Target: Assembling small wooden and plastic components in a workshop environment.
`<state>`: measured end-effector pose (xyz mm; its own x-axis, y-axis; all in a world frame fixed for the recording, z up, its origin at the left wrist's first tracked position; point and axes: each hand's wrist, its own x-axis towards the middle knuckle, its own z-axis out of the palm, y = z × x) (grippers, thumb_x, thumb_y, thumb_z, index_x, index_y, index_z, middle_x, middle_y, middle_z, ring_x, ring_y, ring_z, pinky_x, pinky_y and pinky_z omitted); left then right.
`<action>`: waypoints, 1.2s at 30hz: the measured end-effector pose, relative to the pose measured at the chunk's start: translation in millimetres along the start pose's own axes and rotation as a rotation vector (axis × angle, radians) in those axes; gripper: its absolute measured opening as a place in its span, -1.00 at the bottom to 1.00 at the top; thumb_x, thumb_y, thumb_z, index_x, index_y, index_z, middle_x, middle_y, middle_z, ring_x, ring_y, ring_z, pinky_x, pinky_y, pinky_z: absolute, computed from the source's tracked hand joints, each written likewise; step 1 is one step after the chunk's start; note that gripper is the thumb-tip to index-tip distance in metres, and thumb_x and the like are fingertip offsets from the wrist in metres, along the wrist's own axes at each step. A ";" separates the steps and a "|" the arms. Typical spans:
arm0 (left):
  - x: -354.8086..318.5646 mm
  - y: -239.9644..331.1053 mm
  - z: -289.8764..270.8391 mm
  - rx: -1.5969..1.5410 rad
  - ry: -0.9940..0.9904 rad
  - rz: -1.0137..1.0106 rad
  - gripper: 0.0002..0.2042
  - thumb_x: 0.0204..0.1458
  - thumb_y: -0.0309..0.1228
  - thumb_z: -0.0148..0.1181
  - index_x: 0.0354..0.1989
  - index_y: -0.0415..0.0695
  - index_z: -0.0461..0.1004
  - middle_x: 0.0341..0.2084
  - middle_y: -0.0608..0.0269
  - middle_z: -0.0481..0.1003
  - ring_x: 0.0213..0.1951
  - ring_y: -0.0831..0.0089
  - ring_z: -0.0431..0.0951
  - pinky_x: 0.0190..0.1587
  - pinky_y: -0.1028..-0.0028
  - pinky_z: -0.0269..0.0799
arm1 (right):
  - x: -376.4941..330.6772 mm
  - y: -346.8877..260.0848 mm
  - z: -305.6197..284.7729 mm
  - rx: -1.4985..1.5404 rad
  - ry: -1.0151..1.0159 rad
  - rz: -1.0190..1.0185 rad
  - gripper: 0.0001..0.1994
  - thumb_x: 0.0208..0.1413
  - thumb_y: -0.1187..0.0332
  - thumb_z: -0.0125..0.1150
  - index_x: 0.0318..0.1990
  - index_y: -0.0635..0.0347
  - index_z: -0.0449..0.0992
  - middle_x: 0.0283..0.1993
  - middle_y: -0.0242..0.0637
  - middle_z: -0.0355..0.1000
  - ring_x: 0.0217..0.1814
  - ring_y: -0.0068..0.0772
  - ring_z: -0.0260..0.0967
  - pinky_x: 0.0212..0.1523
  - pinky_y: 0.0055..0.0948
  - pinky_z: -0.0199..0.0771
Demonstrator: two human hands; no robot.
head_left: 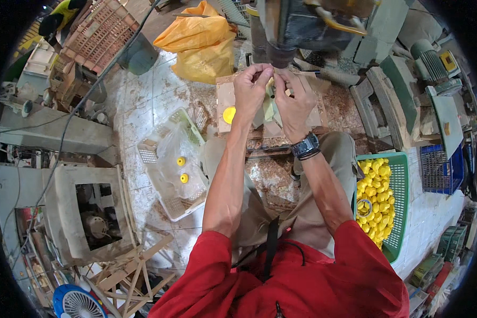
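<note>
My left hand (252,91) and my right hand (294,100) meet over a wooden work board (225,94), just below the dark spindle of a machine (280,53). Both have thumb and fingers pinched together, fingertips nearly touching. Whatever they pinch is too small and covered to make out. A pale green block-like piece (269,110) shows between the hands on the board. Beside my left wrist lies a round yellow piece (229,115). On my right wrist is a dark watch (305,146).
A green basket (402,204) full of yellow pieces (373,204) stands by my right leg. To the left, a white basket (176,213) holds a clear plastic bag and two yellow pieces (183,178). An orange sack (204,55) stands beyond. Machine parts (85,175) and a blue fan (79,303) crowd the left.
</note>
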<state>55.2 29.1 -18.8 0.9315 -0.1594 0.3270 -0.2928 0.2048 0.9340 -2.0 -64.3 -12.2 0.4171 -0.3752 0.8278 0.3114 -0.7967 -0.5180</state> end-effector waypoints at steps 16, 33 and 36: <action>18.0 30.5 5.9 0.545 -0.088 0.025 -0.77 0.23 -0.36 0.00 -0.22 -0.32 0.45 -0.40 0.03 0.55 -0.28 0.24 0.54 -0.18 0.28 0.37 | -0.9 5.3 5.6 -0.007 -0.019 -0.087 -0.78 -0.07 0.64 0.29 -0.23 0.21 0.57 -0.40 -0.28 0.46 -0.47 -0.39 0.43 -0.46 -0.43 0.40; 12.6 19.6 12.1 -0.538 -0.020 -0.556 -0.80 0.29 -0.38 -0.07 -0.23 -0.17 0.51 -0.36 0.25 0.54 -0.24 0.42 0.49 -0.10 0.38 0.40 | -1.3 6.1 9.9 -0.010 -0.013 -0.033 -0.85 -0.04 0.54 0.36 -0.29 0.18 0.54 -0.45 -0.33 0.45 -0.57 -0.46 0.40 -0.56 -0.46 0.35; 10.9 17.4 16.2 -0.500 0.020 -0.526 -0.79 0.28 -0.36 -0.03 -0.25 -0.17 0.52 -0.37 0.27 0.54 -0.24 0.42 0.49 -0.10 0.37 0.37 | -1.1 7.0 11.1 0.001 0.014 -0.061 -0.85 -0.03 0.55 0.35 -0.29 0.18 0.54 -0.45 -0.34 0.44 -0.58 -0.47 0.36 -0.58 -0.46 0.32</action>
<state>56.8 15.2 3.4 0.9270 -0.3416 -0.1547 0.3244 0.5236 0.7877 9.2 -64.2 -19.2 0.3852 -0.3326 0.8608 0.3369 -0.8177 -0.4667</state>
